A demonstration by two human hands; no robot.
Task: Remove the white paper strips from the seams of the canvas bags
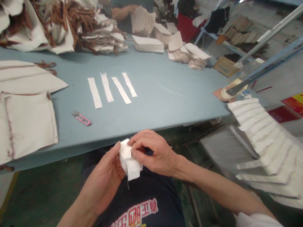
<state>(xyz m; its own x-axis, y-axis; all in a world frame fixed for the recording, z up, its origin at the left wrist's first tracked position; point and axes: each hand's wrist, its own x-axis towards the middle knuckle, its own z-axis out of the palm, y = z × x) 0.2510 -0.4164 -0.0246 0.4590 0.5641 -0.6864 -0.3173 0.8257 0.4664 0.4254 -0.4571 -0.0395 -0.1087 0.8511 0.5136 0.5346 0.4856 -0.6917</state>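
Blue-covered worktable [165, 97], four white fabric strips [121, 90] side by side near its middle, pink-handled thread snips [82, 118] at eight o'clock, cream fabric panels [30, 123] at nine, brown-trimmed cream heap [104, 34] at eleven, stacked cream fabric pieces [148, 44] at one.

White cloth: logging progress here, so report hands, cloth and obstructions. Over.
Left hand holding white cloth, right hand pinching it. Cloth bunched, one end hanging down. Pink snips on table, apart from hands; nothing seen blocking.
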